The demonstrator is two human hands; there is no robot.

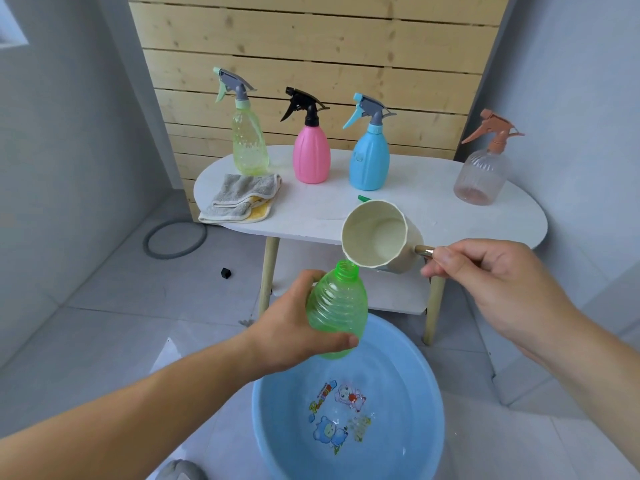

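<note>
The left hand point(294, 327) is gripping an uncapped green ribbed plastic bottle point(337, 311) above the round blue plastic basin point(273, 410), catching spills, while the right hand point(485, 275) is pinching the tilted cream plastic cup point(377, 237)'s handle, its rim at the bottle mouth for pouring.

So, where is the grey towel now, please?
Head view: the grey towel lies on the white table, left end, in front of the pale green spray bottle.

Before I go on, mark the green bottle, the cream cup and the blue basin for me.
green bottle point(337, 306), head view, on its ribbed body.
cream cup point(375, 237), head view, on its inner wall.
blue basin point(408, 368), head view, on its bare inner wall.
</note>
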